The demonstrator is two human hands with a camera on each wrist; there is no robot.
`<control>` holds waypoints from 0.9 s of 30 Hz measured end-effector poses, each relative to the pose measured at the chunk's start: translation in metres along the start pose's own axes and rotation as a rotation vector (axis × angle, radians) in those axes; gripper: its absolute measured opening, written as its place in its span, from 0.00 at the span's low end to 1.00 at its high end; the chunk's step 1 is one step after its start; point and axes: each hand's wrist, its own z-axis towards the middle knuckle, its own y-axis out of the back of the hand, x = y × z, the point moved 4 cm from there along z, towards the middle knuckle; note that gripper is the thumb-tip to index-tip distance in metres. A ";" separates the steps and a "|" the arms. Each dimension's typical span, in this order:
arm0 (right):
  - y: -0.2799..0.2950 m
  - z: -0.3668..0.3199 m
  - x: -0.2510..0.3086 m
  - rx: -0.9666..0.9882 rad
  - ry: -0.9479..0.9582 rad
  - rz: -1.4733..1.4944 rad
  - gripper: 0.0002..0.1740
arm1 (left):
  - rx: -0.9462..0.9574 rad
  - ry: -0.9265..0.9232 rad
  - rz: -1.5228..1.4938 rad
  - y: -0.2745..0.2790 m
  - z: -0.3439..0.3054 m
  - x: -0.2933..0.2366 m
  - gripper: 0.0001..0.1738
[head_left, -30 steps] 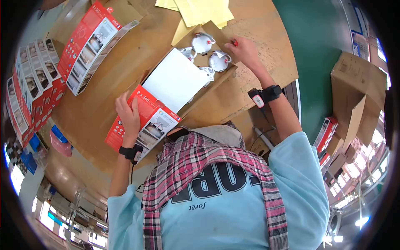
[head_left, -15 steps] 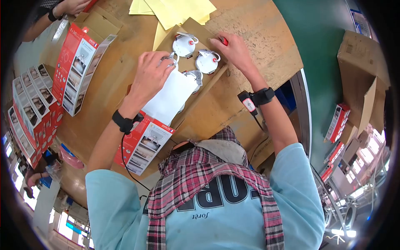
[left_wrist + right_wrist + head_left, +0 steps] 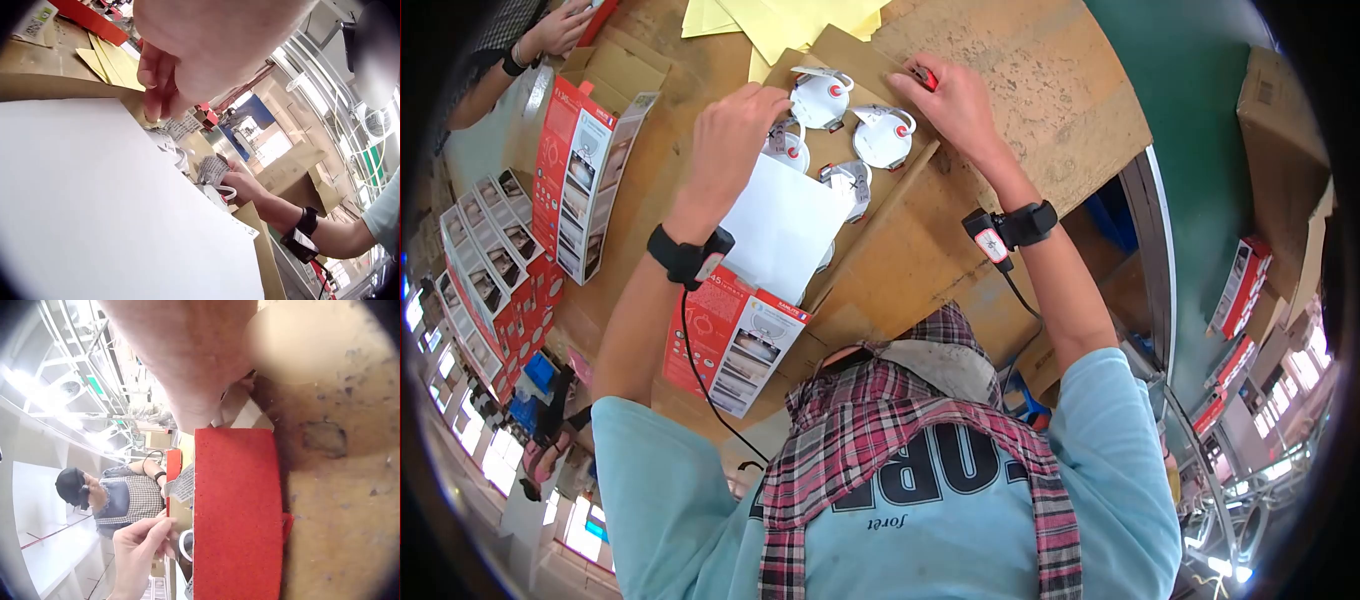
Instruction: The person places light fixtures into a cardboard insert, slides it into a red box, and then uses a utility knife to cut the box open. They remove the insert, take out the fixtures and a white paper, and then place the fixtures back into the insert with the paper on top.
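Observation:
An open carton point(image 3: 900, 195) holds several white round light fittings point(image 3: 882, 137) with cable loops and printed paper tags. A white sheet or flap point(image 3: 785, 225) covers its near part. Over its left side my left hand point(image 3: 725, 150) reaches in, fingers bent down beside a tagged fitting point(image 3: 788, 148). In the right wrist view the left hand's point(image 3: 140, 550) thumb and forefinger come together; I cannot tell what lies between them. My right hand point(image 3: 955, 110), at the carton's far right wall, holds a small red object point(image 3: 925, 77), mostly hidden by its fingers.
A red printed box panel point(image 3: 735, 340) lies at the near end. Red printed boxes point(image 3: 580, 170) stand at left, and yellow sheets point(image 3: 785, 25) lie at the back. Another person's hand point(image 3: 560, 28) shows at upper left. A large cardboard box point(image 3: 1265, 150) stands at right.
My left hand left the red panel, reached up over the fittings, then shifted slightly left. My right hand stays by the far right wall with the red object. The head view has shifted.

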 end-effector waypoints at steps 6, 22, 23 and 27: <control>0.000 -0.003 -0.001 -0.032 0.015 0.003 0.17 | 0.226 -0.006 0.158 -0.008 0.003 0.001 0.08; -0.003 -0.004 -0.004 -0.101 0.057 0.021 0.17 | 0.384 -0.114 0.239 -0.015 0.016 0.003 0.06; -0.003 -0.004 -0.003 -0.096 0.050 0.010 0.17 | 0.369 -0.122 0.238 -0.018 0.014 0.005 0.06; -0.001 -0.003 0.000 -0.077 0.032 -0.018 0.16 | 0.322 -0.130 0.194 -0.016 0.011 0.002 0.05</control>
